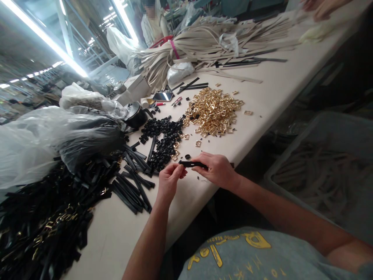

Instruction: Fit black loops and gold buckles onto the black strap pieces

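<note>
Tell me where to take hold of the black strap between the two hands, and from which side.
Pinch the black strap at its bare middle, across its flat faces. The left hand and right hand hold its ends, and both arms fill the near side, so come from above or the far side, probably; it is held level over the table.

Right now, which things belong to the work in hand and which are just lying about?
In use: black strap pinched between left hand and right hand; likely gold buckles, black loops, strap pile beside them.
Lying about: cream straps, phone, plastic bags, grey bin.
</note>
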Available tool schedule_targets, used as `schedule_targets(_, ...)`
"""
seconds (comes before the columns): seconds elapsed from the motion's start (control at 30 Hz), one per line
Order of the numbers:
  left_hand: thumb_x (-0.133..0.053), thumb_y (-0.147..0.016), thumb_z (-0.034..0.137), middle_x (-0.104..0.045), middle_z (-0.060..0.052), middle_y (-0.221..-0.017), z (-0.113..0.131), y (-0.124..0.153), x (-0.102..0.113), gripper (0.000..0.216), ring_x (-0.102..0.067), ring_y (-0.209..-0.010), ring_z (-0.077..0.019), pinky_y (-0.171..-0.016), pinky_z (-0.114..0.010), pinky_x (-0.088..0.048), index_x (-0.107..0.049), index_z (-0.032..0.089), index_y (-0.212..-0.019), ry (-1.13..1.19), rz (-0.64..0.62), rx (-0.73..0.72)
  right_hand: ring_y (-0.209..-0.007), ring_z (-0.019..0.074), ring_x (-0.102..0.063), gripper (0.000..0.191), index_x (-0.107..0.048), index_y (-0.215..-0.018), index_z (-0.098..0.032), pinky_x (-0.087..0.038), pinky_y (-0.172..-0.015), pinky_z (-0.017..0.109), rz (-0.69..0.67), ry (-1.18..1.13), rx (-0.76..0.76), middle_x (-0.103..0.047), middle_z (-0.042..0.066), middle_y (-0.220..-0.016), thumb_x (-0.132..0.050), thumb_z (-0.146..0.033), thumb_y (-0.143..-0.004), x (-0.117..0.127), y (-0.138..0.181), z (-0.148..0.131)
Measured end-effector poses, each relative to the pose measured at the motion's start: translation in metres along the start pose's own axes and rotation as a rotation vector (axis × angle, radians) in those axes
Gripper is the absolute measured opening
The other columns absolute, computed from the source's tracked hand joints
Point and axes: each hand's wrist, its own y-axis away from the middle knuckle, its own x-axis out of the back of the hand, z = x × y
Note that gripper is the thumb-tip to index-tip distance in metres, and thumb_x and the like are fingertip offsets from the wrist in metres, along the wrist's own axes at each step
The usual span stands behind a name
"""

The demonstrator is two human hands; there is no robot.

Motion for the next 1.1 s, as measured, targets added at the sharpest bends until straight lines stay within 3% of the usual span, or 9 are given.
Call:
schedule_targets(0.17,-0.073,-0.075,0.040,-0.067,-0.004,-0.065,-0.001,0.004,-0.003,0.025,-0.055,-0.059,-0.0117,-0.059,-0.024,-0.044,-0.072,0.015,-0.073,0.008,-0.039,0.010,-0.088,0.0184,-0.068,0.020,-0.067,-0.106,-0.020,-0.049,-0.080,0.027,-0.005,-0.031,0.009,-0.072,0.007,-0.097,-0.056,-0.032,-0.093,-0.006,0.001,-0.001)
schedule_targets(0.37,-0.074,-0.074,0.039,-0.068,-0.005,-0.067,-0.001,0.005,-0.009,0.023,-0.058,-0.060,-0.0133,-0.062,-0.026,-0.048,-0.074,0.016,-0.075,-0.011,-0.035,0.002,-0.082,0.0165,-0.067,0.016,-0.069,-0.097,-0.021,-0.047,-0.073,0.025,-0.019,-0.088,0.029,-0.072,0.004,-0.088,-0.055,-0.028,-0.094,-0.009,0.003,0.005)
schedule_targets(0.53,-0.072,-0.076,0.042,-0.070,-0.005,-0.070,0.001,0.003,-0.004,0.025,-0.060,-0.060,-0.0124,-0.061,-0.024,-0.049,-0.075,0.016,-0.077,-0.054,-0.002,-0.009,-0.076,0.0156,-0.066,0.014,-0.070,-0.089,-0.021,-0.044,-0.068,0.025,-0.004,0.026,-0.025,-0.072,0.003,-0.084,-0.057,-0.025,-0.091,-0.004,-0.002,0.020)
schedule_targets(0.67,-0.072,-0.076,0.041,-0.071,-0.005,-0.072,0.005,-0.006,0.018,0.027,-0.061,-0.060,-0.0109,-0.060,-0.022,-0.049,-0.074,0.016,-0.082,-0.028,0.124,-0.072,-0.077,0.0157,-0.065,0.011,-0.070,-0.086,-0.022,-0.041,-0.067,0.025,-0.018,0.131,-0.094,-0.072,0.001,-0.084,-0.059,-0.021,-0.088,-0.001,-0.006,0.035)
schedule_targets(0.8,-0.076,-0.070,0.041,-0.070,-0.002,-0.070,0.014,-0.017,0.049,0.027,-0.060,-0.056,-0.0085,-0.057,-0.020,-0.049,-0.071,0.017,-0.079,0.161,0.389,-0.179,-0.074,0.0152,-0.063,0.009,-0.069,-0.084,-0.021,-0.039,-0.064,0.025,-0.051,0.140,-0.131,-0.072,0.000,-0.082,-0.060,-0.020,-0.087,-0.002,-0.007,0.039)
schedule_targets(0.87,-0.078,-0.067,0.040,-0.070,-0.001,-0.069,0.020,-0.021,0.062,0.027,-0.060,-0.055,-0.0079,-0.056,-0.019,-0.049,-0.070,0.017,-0.078,0.193,0.464,-0.191,-0.072,0.0150,-0.063,0.010,-0.069,-0.083,-0.022,-0.038,-0.062,0.025,-0.057,0.134,-0.137,-0.072,0.000,-0.082,-0.060,-0.021,-0.087,-0.001,-0.007,0.039)
schedule_targets(1.1,-0.076,-0.071,0.036,-0.071,-0.003,-0.073,0.039,-0.019,0.090,0.022,-0.060,-0.060,-0.0102,-0.060,-0.021,-0.048,-0.073,0.017,-0.082,-0.235,0.384,-0.258,-0.075,0.0169,-0.063,0.012,-0.069,-0.085,-0.022,-0.038,-0.064,0.026,-0.059,0.138,-0.133,-0.072,0.001,-0.084,-0.058,-0.024,-0.087,-0.003,-0.007,0.041)
